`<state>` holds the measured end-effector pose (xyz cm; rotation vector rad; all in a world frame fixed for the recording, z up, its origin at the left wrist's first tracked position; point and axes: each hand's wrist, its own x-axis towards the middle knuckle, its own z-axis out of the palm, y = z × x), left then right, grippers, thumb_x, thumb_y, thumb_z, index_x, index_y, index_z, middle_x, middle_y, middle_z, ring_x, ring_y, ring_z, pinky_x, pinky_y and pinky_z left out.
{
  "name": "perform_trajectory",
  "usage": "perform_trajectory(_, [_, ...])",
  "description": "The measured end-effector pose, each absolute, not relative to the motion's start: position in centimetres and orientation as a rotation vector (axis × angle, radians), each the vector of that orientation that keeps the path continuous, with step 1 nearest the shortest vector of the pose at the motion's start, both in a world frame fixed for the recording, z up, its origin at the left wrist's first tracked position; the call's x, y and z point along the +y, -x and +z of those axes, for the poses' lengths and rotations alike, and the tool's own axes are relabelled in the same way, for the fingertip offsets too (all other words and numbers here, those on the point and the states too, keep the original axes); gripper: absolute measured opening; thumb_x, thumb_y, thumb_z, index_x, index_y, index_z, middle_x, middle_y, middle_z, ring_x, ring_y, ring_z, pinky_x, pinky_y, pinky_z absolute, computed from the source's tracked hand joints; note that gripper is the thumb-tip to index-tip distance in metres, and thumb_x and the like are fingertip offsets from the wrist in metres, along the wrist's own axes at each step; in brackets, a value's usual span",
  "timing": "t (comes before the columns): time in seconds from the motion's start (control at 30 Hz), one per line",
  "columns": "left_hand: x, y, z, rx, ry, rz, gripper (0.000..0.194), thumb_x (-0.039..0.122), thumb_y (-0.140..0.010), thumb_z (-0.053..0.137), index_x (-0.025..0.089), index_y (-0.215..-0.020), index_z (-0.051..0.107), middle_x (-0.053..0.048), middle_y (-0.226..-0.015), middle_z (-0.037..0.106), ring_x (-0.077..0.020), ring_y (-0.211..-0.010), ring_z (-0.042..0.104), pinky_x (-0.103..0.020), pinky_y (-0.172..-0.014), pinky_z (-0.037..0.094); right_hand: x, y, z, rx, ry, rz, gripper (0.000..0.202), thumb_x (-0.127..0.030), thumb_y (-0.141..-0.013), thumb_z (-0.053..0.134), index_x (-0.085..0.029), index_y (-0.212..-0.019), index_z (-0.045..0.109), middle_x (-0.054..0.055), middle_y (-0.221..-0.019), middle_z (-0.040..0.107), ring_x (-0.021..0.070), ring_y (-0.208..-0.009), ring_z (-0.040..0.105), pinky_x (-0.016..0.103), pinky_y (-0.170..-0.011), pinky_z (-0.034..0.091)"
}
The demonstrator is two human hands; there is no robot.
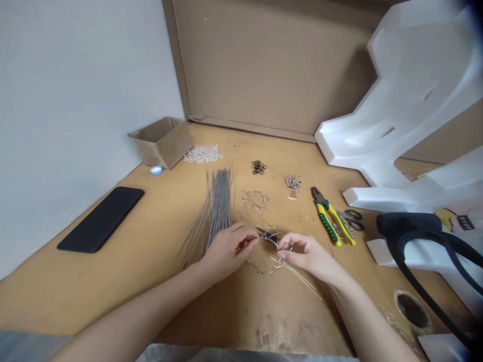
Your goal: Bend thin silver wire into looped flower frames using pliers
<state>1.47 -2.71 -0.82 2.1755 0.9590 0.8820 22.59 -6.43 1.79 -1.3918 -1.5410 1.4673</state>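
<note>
Near the middle of the table, my left hand (234, 245) pinches a thin metal wire (267, 235) between thumb and fingers. My right hand (302, 254) is closed on the other side of the same bent wire. Below and between the hands lies a twisted wire ring (264, 272), with loose straight wire ends (302, 282) running out under my right hand. Dark pliers jaws or a similar black tool (268, 234) show partly behind the held wire. Just past my left hand is a bundle of straight grey wires (221, 201).
Another wire ring (254, 200), black rings (258, 167) and a small wire coil (293, 182) lie farther back. Green-yellow pliers (328, 216) and scissors (352, 219) are at right. A cardboard box (166, 143), clear beads (204, 153) and a phone (101, 219) are left; white foam (407, 95) stands right.
</note>
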Motion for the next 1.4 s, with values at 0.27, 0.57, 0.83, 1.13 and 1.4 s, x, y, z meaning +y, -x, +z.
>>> perform_trajectory(0.27, [-2.3,-1.0,-0.1,0.845,-2.21,0.854,0.026,0.029,-0.087,0.043,0.016,-0.072,0.059,0.0,-0.062,0.053,-0.0107,-0.061,0.048,-0.021,-0.059,0.035,-6.6,-22.8,1.2,-1.459,1.233,1.61,0.019,-0.032,-0.076,0.06,-0.017,-0.086,0.056,0.0,-0.074,0.054,0.0106,-0.064,0.049,0.026,-0.063,0.041])
perform_trajectory(0.57, [-2.3,-1.1,-0.2,0.908,-2.165,0.803,0.04,0.032,-0.088,0.039,0.014,-0.052,0.045,0.004,-0.05,0.036,-0.0078,-0.05,0.037,-0.02,-0.051,0.027,-6.6,-22.7,1.0,-1.461,1.159,1.67,0.018,-0.031,-0.079,0.058,-0.016,-0.09,0.056,0.0,-0.073,0.052,0.0099,-0.063,0.048,0.025,-0.062,0.041])
perform_trajectory(0.83, [-2.4,-1.2,-0.2,0.986,-1.993,0.759,0.043,0.037,-0.087,0.039,0.013,-0.053,0.049,0.003,-0.049,0.042,-0.0074,-0.049,0.04,-0.019,-0.049,0.027,-6.6,-22.6,0.9,-1.444,1.136,1.692,0.019,-0.032,-0.079,0.058,-0.016,-0.09,0.056,-0.001,-0.07,0.051,0.01,-0.063,0.048,0.026,-0.064,0.04])
perform_trajectory(1.13, [-2.4,-1.2,0.0,0.973,-1.939,0.738,0.036,0.036,-0.086,0.041,0.013,-0.064,0.057,0.003,-0.054,0.048,-0.0084,-0.053,0.043,-0.019,-0.051,0.032,-6.3,-22.6,1.1,-1.355,1.152,1.734,0.02,-0.032,-0.077,0.06,-0.016,-0.089,0.056,-0.002,-0.069,0.051,0.01,-0.062,0.049,0.027,-0.064,0.042])
perform_trajectory(1.4, [-2.3,-1.3,0.2,0.98,-1.939,0.813,0.021,0.03,-0.084,0.046,0.016,-0.077,0.06,0.001,-0.067,0.055,-0.0095,-0.061,0.047,-0.02,-0.056,0.036,-5.9,-23.0,0.5,-1.256,1.172,1.766,0.017,-0.028,-0.077,0.06,-0.016,-0.088,0.059,-0.001,-0.069,0.054,0.0101,-0.061,0.052,0.027,-0.063,0.045])
